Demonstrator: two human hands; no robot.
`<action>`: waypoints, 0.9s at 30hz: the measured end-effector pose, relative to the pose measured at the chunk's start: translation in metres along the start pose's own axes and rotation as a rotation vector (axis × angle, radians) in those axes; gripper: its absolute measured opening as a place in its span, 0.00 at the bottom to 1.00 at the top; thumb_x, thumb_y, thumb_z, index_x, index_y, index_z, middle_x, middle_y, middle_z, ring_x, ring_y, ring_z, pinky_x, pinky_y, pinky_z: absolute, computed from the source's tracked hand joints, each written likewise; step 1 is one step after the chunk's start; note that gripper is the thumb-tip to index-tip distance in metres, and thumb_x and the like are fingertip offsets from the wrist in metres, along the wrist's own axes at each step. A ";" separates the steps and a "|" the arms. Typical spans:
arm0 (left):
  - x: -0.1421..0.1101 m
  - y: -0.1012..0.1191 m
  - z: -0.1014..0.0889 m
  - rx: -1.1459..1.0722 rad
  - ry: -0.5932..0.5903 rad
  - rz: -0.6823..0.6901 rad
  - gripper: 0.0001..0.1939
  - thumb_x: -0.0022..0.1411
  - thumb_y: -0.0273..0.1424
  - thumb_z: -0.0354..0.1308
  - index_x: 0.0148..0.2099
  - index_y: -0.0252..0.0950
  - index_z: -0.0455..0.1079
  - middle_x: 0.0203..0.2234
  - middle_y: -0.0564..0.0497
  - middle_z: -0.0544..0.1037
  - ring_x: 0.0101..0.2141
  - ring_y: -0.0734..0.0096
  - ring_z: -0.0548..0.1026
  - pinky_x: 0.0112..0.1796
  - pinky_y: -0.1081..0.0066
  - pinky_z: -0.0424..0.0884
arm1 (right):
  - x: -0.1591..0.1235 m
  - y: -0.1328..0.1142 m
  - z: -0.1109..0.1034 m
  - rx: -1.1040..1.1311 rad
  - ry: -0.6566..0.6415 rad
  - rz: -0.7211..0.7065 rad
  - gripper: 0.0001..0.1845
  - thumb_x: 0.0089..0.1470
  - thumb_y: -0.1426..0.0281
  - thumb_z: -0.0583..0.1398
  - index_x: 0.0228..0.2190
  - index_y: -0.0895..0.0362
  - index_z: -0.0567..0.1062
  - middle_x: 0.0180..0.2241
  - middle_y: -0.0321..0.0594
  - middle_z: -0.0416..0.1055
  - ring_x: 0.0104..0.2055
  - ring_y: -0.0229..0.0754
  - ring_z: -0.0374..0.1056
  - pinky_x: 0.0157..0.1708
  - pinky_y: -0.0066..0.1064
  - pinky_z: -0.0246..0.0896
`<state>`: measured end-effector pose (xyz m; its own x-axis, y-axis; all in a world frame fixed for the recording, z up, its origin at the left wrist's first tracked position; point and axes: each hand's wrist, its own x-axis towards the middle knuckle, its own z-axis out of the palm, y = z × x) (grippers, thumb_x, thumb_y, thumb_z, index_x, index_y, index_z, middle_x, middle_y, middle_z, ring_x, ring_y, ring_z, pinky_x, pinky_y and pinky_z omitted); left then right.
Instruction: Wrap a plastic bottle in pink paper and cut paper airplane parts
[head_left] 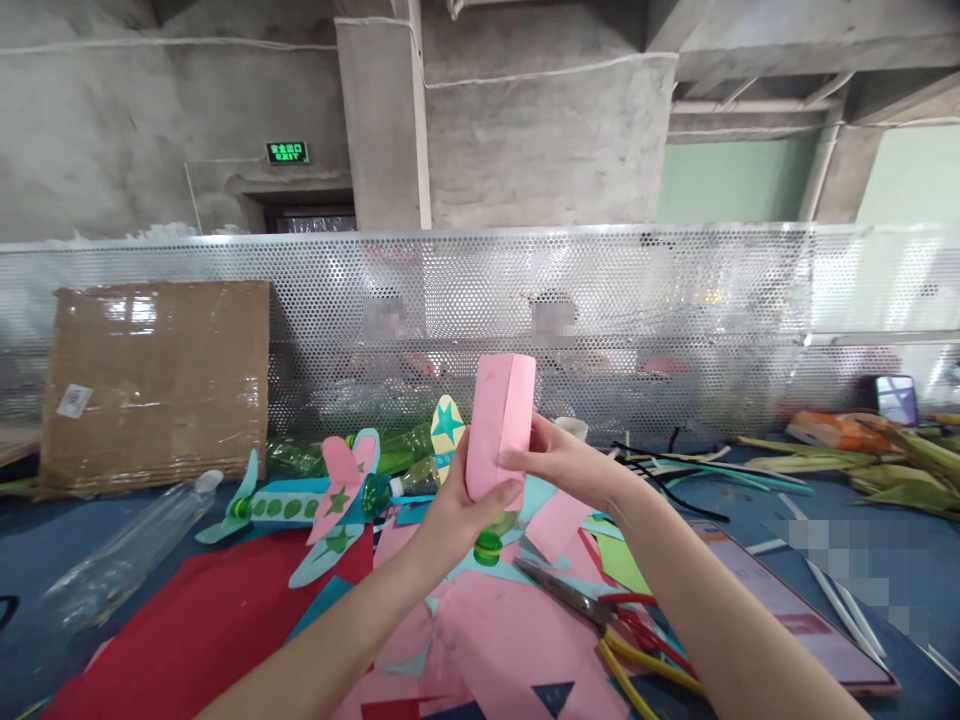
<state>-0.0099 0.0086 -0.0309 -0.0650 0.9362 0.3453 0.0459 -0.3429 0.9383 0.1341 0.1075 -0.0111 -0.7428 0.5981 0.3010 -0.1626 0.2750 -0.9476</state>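
Observation:
Both my hands hold up a green plastic bottle wrapped in pink foam sheet (501, 415), tilted slightly right, its green cap (488, 549) pointing down. My left hand (459, 510) grips the lower part of the wrap from below. My right hand (559, 462) presses fingers against the wrap's right side. Below them lie pink foam sheets (517, 640) and scissors (600, 612) with red and yellow handles.
A bottle airplane (300, 500) with pink and blue wings lies left, beside a clear empty bottle (127, 560) and red sheet (195, 630). Cardboard (157, 385) leans on a perforated metal screen (675, 300). Pipe cleaners (690, 475), corn husks (885, 460) and a tablet (795, 610) lie right.

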 end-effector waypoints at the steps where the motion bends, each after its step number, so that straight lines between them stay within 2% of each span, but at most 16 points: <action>1: 0.000 0.000 0.000 0.007 0.002 0.009 0.42 0.57 0.39 0.65 0.69 0.43 0.51 0.57 0.43 0.70 0.57 0.49 0.67 0.55 0.54 0.66 | 0.000 0.000 0.000 -0.009 -0.002 0.001 0.29 0.49 0.62 0.69 0.50 0.52 0.68 0.52 0.43 0.73 0.54 0.52 0.69 0.55 0.49 0.66; 4: 0.002 -0.001 -0.003 0.007 -0.016 -0.001 0.47 0.54 0.40 0.68 0.70 0.43 0.48 0.58 0.41 0.69 0.58 0.48 0.67 0.54 0.53 0.66 | -0.001 -0.003 0.000 -0.041 -0.009 0.006 0.32 0.47 0.61 0.71 0.51 0.52 0.67 0.53 0.44 0.72 0.55 0.52 0.69 0.55 0.49 0.66; 7: 0.009 -0.001 -0.012 -0.070 -0.073 -0.051 0.53 0.49 0.46 0.71 0.70 0.44 0.46 0.57 0.40 0.70 0.56 0.46 0.68 0.53 0.51 0.66 | -0.004 -0.005 -0.003 -0.086 -0.014 0.024 0.32 0.49 0.61 0.69 0.53 0.51 0.66 0.53 0.45 0.72 0.55 0.53 0.68 0.55 0.50 0.65; 9: 0.014 0.001 -0.021 -0.140 -0.066 -0.038 0.51 0.48 0.50 0.70 0.68 0.43 0.51 0.54 0.41 0.73 0.54 0.48 0.70 0.53 0.52 0.66 | -0.006 -0.006 -0.005 -0.116 -0.058 0.042 0.34 0.49 0.61 0.69 0.55 0.51 0.65 0.53 0.44 0.71 0.55 0.53 0.68 0.55 0.49 0.65; 12: 0.018 0.008 -0.029 -0.195 -0.019 -0.007 0.46 0.50 0.49 0.70 0.66 0.40 0.57 0.47 0.43 0.77 0.50 0.50 0.73 0.51 0.56 0.68 | -0.009 -0.006 -0.005 -0.165 -0.190 0.088 0.38 0.44 0.64 0.72 0.55 0.51 0.66 0.52 0.42 0.72 0.56 0.53 0.67 0.54 0.46 0.66; 15: 0.016 0.016 -0.028 -0.213 0.032 -0.009 0.45 0.49 0.45 0.71 0.65 0.41 0.58 0.44 0.45 0.78 0.47 0.52 0.75 0.45 0.58 0.71 | -0.010 -0.006 -0.002 -0.219 -0.299 0.137 0.37 0.44 0.64 0.72 0.54 0.50 0.68 0.51 0.41 0.73 0.55 0.53 0.68 0.52 0.43 0.67; 17: 0.015 0.018 -0.025 -0.236 0.076 -0.007 0.43 0.51 0.43 0.71 0.65 0.42 0.58 0.45 0.46 0.77 0.47 0.53 0.74 0.45 0.60 0.72 | -0.011 -0.005 -0.001 -0.251 -0.325 0.148 0.35 0.44 0.63 0.72 0.53 0.51 0.69 0.49 0.41 0.74 0.54 0.52 0.68 0.52 0.42 0.67; 21: 0.014 0.016 -0.020 -0.294 0.135 -0.007 0.41 0.54 0.40 0.69 0.66 0.45 0.56 0.49 0.47 0.76 0.51 0.55 0.72 0.49 0.61 0.71 | -0.010 -0.001 -0.003 -0.279 -0.297 0.130 0.40 0.44 0.60 0.72 0.57 0.50 0.65 0.52 0.42 0.71 0.57 0.53 0.65 0.55 0.45 0.64; 23: 0.015 0.015 -0.019 -0.314 0.161 0.003 0.42 0.55 0.38 0.68 0.67 0.48 0.53 0.52 0.47 0.74 0.53 0.56 0.71 0.51 0.60 0.69 | -0.009 0.001 -0.005 -0.263 -0.271 0.115 0.41 0.47 0.56 0.70 0.59 0.48 0.63 0.53 0.42 0.71 0.57 0.53 0.66 0.55 0.46 0.64; 27: 0.014 0.012 -0.021 -0.323 0.168 0.019 0.43 0.57 0.37 0.67 0.68 0.51 0.49 0.58 0.48 0.70 0.57 0.56 0.68 0.54 0.58 0.68 | -0.006 -0.001 0.001 -0.241 -0.143 0.039 0.27 0.55 0.47 0.60 0.52 0.45 0.69 0.54 0.41 0.70 0.59 0.52 0.63 0.58 0.47 0.60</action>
<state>-0.0314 0.0160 -0.0143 -0.2316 0.9131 0.3356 -0.2670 -0.3914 0.8806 0.1383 0.1034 -0.0120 -0.8323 0.5041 0.2306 0.0142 0.4354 -0.9001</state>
